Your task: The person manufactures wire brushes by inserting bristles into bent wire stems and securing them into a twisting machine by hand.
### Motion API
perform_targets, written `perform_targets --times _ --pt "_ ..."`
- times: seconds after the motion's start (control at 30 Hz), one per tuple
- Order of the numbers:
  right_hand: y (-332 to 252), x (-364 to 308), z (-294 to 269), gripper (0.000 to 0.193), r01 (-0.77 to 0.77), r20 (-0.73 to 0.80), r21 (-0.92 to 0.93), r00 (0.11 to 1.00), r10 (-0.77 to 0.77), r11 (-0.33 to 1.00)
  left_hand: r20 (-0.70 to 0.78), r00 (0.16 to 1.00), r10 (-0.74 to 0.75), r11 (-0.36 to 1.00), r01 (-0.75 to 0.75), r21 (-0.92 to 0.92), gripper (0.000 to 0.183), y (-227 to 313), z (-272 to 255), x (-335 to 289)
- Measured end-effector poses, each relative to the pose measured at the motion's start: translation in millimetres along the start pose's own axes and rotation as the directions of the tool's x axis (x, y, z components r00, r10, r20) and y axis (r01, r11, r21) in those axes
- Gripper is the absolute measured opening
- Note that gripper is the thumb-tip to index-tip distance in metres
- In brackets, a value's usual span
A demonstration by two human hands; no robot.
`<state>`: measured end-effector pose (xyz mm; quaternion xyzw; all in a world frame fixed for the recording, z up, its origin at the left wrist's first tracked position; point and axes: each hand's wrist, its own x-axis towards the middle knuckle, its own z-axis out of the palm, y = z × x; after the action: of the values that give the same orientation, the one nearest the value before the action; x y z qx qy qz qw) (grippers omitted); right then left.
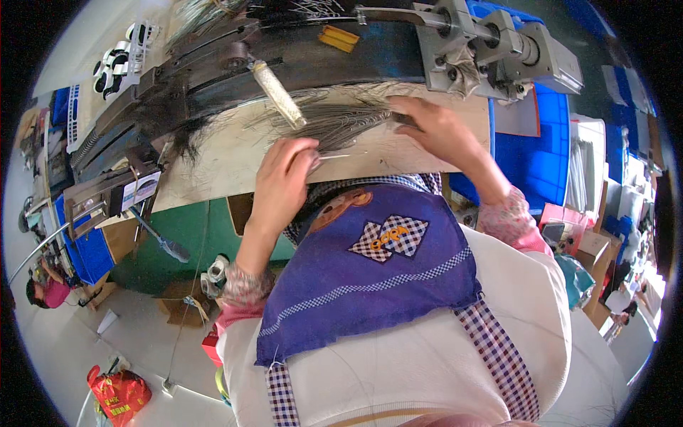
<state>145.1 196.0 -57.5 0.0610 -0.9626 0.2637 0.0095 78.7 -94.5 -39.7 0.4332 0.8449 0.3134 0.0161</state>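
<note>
Standing over a wooden bench (213, 160), the person worked a loose pile of thin metal wires (334, 121) lying near the bench's far edge, just under a dark curved machine bed (299, 53). The left hand (284, 174) was closed in a pinch on a few wires, their bright ends jutting rightward (apparently to keep them aligned). The right hand (437, 128) lay flat, fingers together, pressing the pile's right end, seemingly to stop the bundle spreading. A pale cylindrical handle (277, 92) rested across the pile's left part, reaching back onto the machine bed. A grey metal fixture (491, 50) stood at the bench's far right corner. Blue crates (541, 156) sat beyond the right edge.
</note>
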Motion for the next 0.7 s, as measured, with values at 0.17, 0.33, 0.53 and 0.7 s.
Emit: perform_targets --times 0.17,0.33,0.53,0.7 --pt "-28 6 -69 0.021 -0.111 -0.169 0.220 0.974 0.150 0.969 0.021 0.974 -0.225 0.882 0.213 -0.421 0.018 39 -37 -23" --pt "-48 71 -82 0.018 0.252 -0.310 0.138 0.929 -0.200 0.958 0.209 0.939 -0.272 0.479 0.320 -0.817 0.015 54 -26 -7" --pt "-78 117 -109 0.015 0.415 -0.218 -0.167 0.869 -0.444 0.894 0.035 0.909 -0.416 0.399 0.217 -0.891 0.022 -18 -66 3" --pt "-50 144 -74 0.017 0.456 -0.222 -0.254 0.831 -0.510 0.853 0.106 0.915 -0.390 0.508 0.310 -0.804 0.023 9 -18 40"
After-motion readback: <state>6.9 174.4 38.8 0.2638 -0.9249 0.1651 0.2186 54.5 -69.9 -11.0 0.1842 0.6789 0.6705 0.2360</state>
